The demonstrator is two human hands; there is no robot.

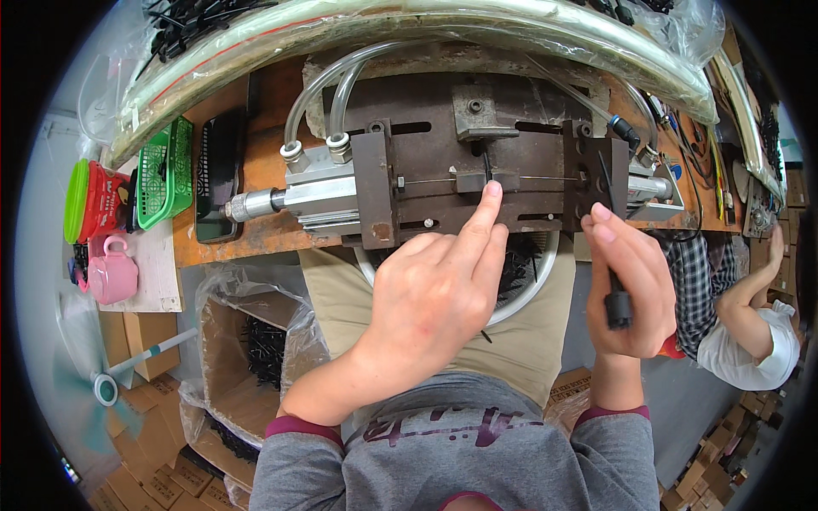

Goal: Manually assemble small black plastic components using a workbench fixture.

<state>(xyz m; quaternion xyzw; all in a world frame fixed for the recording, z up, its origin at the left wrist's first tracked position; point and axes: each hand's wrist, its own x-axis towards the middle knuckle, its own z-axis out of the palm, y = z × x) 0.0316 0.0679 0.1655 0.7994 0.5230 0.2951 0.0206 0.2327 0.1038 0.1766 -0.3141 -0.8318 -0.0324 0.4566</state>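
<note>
Here, I have the left hand (443,281), its grip unclear to me, reaching a forefinger to the slim black piece (488,163) at the middle of the dark, flat-plated fixture (426,157). Near the fixture's right end, the right hand's (645,289) grip is closed round a thin, black, knob-ended rod (618,311).

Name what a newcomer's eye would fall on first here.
Probably the dark metal fixture across the upper middle, with the left hand reaching its centre. The right hand, near its right end, holds a slim black part. At far left, the pink cup stands out.
</note>
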